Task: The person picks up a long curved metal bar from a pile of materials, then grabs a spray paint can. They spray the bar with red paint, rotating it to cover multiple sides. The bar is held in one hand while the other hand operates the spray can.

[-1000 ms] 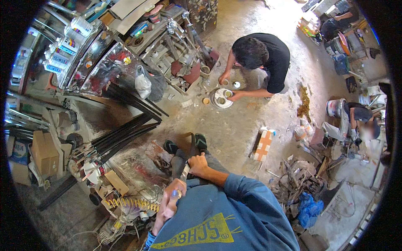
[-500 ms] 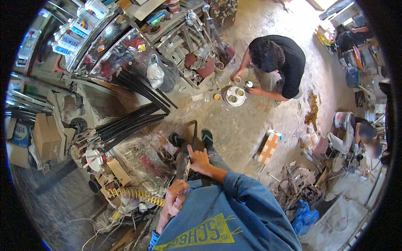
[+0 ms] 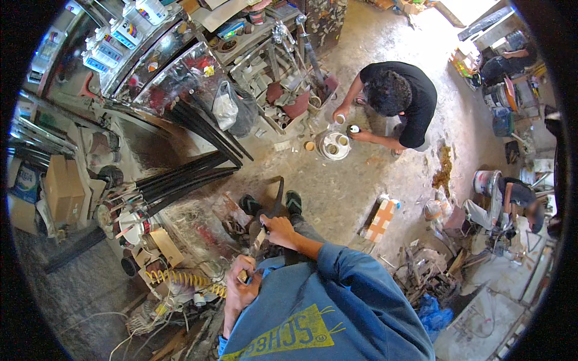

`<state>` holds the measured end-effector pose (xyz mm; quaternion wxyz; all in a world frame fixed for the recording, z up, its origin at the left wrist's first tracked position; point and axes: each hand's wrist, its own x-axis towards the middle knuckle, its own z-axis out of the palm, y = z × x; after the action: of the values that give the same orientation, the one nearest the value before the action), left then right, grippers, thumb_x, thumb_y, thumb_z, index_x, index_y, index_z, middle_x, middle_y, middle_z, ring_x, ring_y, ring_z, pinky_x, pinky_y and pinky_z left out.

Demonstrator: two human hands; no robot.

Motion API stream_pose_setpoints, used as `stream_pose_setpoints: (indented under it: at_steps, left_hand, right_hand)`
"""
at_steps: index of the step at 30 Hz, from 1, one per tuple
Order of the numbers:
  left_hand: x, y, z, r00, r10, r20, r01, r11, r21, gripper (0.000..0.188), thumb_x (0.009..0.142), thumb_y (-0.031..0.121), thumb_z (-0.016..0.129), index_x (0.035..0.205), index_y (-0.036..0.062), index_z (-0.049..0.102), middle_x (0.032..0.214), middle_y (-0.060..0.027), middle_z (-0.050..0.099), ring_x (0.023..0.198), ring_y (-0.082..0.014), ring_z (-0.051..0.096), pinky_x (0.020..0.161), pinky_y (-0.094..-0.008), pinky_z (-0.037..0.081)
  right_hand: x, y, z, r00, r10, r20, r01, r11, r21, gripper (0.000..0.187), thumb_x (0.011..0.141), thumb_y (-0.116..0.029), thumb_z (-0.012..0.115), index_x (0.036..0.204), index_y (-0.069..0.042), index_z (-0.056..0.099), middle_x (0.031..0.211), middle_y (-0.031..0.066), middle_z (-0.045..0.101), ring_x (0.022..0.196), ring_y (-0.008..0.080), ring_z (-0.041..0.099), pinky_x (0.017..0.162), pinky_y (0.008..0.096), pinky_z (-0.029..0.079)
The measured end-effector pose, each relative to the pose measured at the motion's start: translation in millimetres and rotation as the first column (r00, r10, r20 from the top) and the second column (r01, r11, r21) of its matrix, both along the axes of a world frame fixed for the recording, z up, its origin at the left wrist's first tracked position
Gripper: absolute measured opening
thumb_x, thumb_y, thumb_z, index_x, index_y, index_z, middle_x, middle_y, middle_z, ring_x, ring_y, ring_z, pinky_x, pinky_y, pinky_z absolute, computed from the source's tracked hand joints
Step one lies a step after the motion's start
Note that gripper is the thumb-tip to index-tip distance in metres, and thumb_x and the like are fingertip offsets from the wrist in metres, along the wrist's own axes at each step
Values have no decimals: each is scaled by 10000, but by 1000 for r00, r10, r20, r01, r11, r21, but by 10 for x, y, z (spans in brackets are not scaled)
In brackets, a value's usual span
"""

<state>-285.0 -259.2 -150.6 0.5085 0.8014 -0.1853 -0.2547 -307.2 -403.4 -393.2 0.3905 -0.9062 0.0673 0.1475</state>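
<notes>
A long, dark, curved, blade-like piece [image 3: 279, 198] slants from between my feet up toward my lap. My right hand [image 3: 279, 232] is closed around its middle, knuckles upward. Nearer my body, my left hand [image 3: 242, 283] is closed at the near end, where a small tan bit [image 3: 244, 277] shows between thumb and fingers. This tan bit lines up with the dark piece, but whether they are one thing I cannot tell. A paler stretch [image 3: 257, 243] shows between my two hands.
Ahead, a crouching person in black [image 3: 400, 96] handles small cups beside a white bucket lid [image 3: 335, 146]. Black tubes [image 3: 192, 168] lie at left, near a coiled yellow hose [image 3: 180, 277]. A taped box [image 3: 380, 220] rests on the floor at right, before a scrap heap [image 3: 427, 271].
My left hand has shifted left and turned, exposing the tan bit. The right hand has moved slightly left, and its outstretched forefinger has curled in. The crouching person's head has risen slightly.
</notes>
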Motion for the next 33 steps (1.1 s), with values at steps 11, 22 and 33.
stream_pose_setpoints:
  at_steps: [11, 22, 33]
  left_hand:
    - [-110, -46, -114, 996, 73, -49, -69, 993, 96, 155, 875, -28, 637, 992, 44, 564, 864, -93, 581, 769, -183, 547, 719, -310, 455]
    - [-79, -9, -315, 970, -58, -237, 115, 964, 238, 228, 877, -10, 611, 1101, 30, 615, 956, -148, 650, 900, -296, 649, 821, -366, 495]
    - [-288, 200, -781, 844, 213, -493, -220, 975, 44, 384, 826, 17, 526, 1175, 80, 671, 1476, -231, 435, 1342, -406, 441, 1111, -485, 350]
  right_hand:
    - [-137, -32, -338, 994, 106, 8, -106, 985, 138, 639, 915, -343, 645, 1473, -234, 352, 846, 224, 691, 783, 449, 683, 677, 546, 532]
    - [-212, -146, -347, 976, 190, -105, -174, 974, 148, 853, 859, -288, 687, 1567, -274, 211, 986, 266, 666, 866, 456, 671, 698, 543, 532]
    - [-192, -150, -491, 926, 326, -192, -302, 942, 147, 930, 729, -160, 750, 1538, -248, 302, 1006, 260, 674, 904, 439, 679, 735, 515, 552]
